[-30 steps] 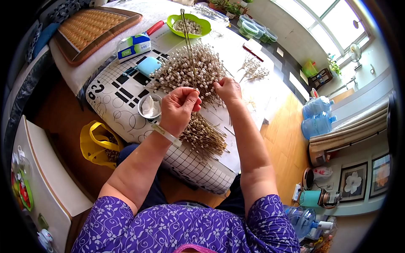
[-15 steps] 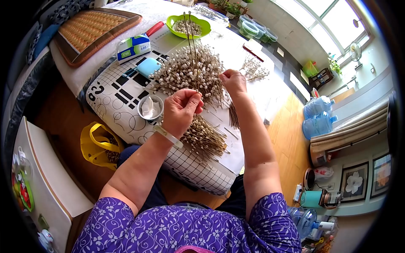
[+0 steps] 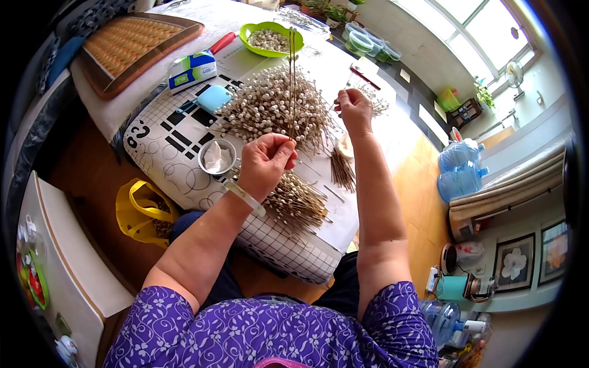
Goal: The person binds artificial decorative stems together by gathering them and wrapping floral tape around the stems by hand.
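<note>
My left hand point(image 3: 267, 162) is closed in a pinch around the lower ends of a few thin dried stems point(image 3: 292, 86), which stand upright above it. Behind them lies a big heap of dried stems with white buds point(image 3: 267, 101). A smaller bunch of budded stems point(image 3: 300, 202) lies below my left hand. My right hand point(image 3: 354, 110) is raised with thumb and fingers pressed together; whether anything is between them is too small to make out. Beside it rest a small bunch of pale sprigs point(image 3: 377, 101), a whitish round object point(image 3: 345, 146) and a bundle of bare stem ends point(image 3: 342, 172).
On the table are a clear cup with white tissue point(image 3: 216, 157), a light blue case point(image 3: 215, 98), a tissue pack point(image 3: 192, 71) and a green bowl of buds point(image 3: 288, 51). A yellow bag point(image 3: 132, 211) stands on the floor at the left.
My right hand has moved up and right, away from the heap, uncovering the whitish round object. The stems in my left hand have swung slightly right.
</note>
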Tool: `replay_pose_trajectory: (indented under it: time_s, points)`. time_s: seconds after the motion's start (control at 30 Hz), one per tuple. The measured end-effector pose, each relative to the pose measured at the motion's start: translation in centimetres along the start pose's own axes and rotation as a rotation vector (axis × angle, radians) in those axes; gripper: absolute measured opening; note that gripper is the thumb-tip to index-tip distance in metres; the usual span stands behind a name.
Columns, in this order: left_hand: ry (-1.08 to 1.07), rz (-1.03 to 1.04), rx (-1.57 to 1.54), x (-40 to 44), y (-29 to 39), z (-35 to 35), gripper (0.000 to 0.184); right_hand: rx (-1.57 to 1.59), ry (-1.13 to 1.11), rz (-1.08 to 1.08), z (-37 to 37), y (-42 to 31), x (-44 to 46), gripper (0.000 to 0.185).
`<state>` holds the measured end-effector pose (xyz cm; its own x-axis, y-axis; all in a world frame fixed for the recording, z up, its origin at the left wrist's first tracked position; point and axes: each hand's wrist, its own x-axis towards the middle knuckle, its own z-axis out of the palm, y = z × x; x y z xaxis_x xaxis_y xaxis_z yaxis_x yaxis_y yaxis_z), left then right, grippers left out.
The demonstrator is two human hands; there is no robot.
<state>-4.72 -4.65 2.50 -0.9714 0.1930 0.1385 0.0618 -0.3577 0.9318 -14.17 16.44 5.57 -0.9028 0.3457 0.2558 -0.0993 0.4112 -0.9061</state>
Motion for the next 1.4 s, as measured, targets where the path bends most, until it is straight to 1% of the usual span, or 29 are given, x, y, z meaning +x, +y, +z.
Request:
replay_pose_trajectory:
  time_s: [0.07,0.1,0.17,0.2,0.27,0.3,0.33,0.4,0.47,0.53,0.67,0.77,1.07,1.17,1.27,1.4]
  points:
    - [-0.012,0.000,-0.009,0.0,-0.3,0.3,0.008,0.240,0.032,-0.053,-1.0,0.0,-0.7,0.012]
    - [-0.012,0.017,0.004,0.0,-0.5,0.3,0.008,0.242,0.038,-0.054,-1.4,-0.4,-1.3,0.012]
    - [-0.016,0.019,0.019,0.1,-1.1,0.4,0.008,0.313,0.068,-0.198,-2.4,-1.8,-3.4,0.011]
    - [-0.024,0.018,0.020,0.1,-1.3,0.6,0.008,0.312,0.077,-0.197,-3.1,-2.5,-4.7,0.011]
    - [-0.091,-0.035,0.029,0.0,-1.7,0.7,0.009,0.419,-0.055,-0.106,-4.2,-3.5,-7.7,0.011]
    - [-0.127,-0.043,0.022,-0.2,-2.2,1.0,0.009,0.426,-0.128,-0.075,-4.8,-3.7,-9.2,0.011]
    - [-0.137,-0.056,0.030,-0.7,-2.4,1.3,0.009,0.425,-0.109,-0.043,-5.0,-3.9,-10.7,0.012]
    - [-0.206,-0.156,0.032,-1.4,-2.7,2.1,0.009,0.425,-0.078,-0.017,-5.3,-3.0,-12.6,0.011]
    - [-0.320,-0.223,0.000,-2.2,-3.2,2.5,0.008,0.400,-0.050,-0.002,-5.6,-1.7,-13.5,0.010]
    - [-0.355,-0.320,-0.021,-3.0,-3.8,3.0,0.009,0.425,0.000,0.012,-5.7,-0.5,-13.7,0.011]
    - [-0.382,-0.341,0.036,-3.3,-4.3,3.5,0.009,0.427,0.003,0.044,-6.6,0.0,-13.4,0.011]
    - [-0.399,-0.397,-0.013,-3.2,-4.6,4.0,0.010,0.452,-0.020,0.026,-7.3,0.4,-12.8,0.010]
    - [-0.408,-0.415,-0.005,-3.7,-4.7,4.6,0.010,0.437,-0.044,0.081,-6.3,0.6,-13.3,0.009]
    - [-0.438,-0.381,0.024,-3.5,-4.5,4.2,0.010,0.388,-0.020,0.030,-6.1,0.2,-13.4,0.011]
    - [-0.425,-0.418,0.037,-3.5,-4.3,4.3,0.010,0.389,-0.005,0.057,-6.3,0.0,-13.3,0.011]
    - [-0.469,-0.349,0.061,-3.3,-4.7,4.1,0.009,0.384,-0.032,0.040,-6.4,0.1,-13.2,0.011]
